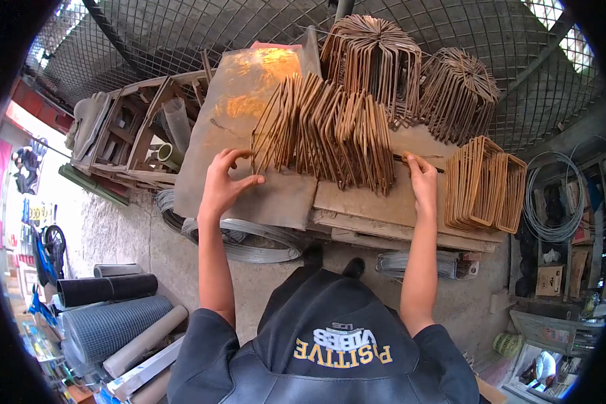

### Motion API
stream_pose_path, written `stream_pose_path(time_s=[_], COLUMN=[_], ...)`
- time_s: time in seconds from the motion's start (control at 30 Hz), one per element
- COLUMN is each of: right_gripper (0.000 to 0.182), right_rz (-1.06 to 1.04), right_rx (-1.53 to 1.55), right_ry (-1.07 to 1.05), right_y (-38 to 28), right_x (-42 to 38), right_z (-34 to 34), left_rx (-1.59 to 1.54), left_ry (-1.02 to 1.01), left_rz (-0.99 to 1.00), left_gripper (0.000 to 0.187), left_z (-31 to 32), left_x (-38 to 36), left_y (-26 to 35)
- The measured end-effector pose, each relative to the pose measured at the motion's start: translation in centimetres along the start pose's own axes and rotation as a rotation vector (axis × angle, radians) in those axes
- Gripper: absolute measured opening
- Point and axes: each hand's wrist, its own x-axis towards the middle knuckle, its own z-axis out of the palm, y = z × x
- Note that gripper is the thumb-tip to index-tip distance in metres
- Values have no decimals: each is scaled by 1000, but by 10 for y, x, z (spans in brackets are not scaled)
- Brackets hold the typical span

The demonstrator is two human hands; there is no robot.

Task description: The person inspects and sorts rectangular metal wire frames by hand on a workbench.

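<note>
A row of rusty rebar stirrups (330, 131) stands on edge across the table, fanned closely together. At the row's left end is my left hand (223, 185), thumb and fingers apart, with its fingertips right at the edge of the last stirrup. My right hand (422, 183) is just beyond the right end, its thumb and forefinger closed on a thin dark rod (440, 170). What the rod belongs to cannot be made out. Under the left part of the row lies a grey sheet (212, 155), with the bare wooden tabletop (363, 205) showing to its right.
Bundled stirrups stand at the back (374, 60) and back right (459, 91); rectangular ones (481, 185) sit at the right edge. Wire coils (262, 252) lie on the floor under the table. Mesh rolls (118, 326) are at lower left, and a wire mesh fence (249, 23) runs behind.
</note>
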Motion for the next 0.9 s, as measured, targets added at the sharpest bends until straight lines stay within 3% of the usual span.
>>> stream_pose_path(time_s=[0.1, 0.17, 0.57, 0.9], right_gripper=[38, 37, 38, 36], right_rz=[0, -4, -3, -30], right_rx=[26, 36, 106, 76], right_ry=[-8, -3, 5, 17], right_y=[-1, 1, 7, 1], right_x=[-2, 0, 2, -2], right_z=[-2, -4, -6, -6], left_rx=[39, -21, 71, -118], left_ry=[-16, -185, -140, -72], left_rz=[-22, -88, 119, -7], left_gripper=[62, 60, 46, 36], left_z=[-5, -10, -3, -3], left_x=[11, 17, 22, 37], left_y=[-5, -7, -22, 17])
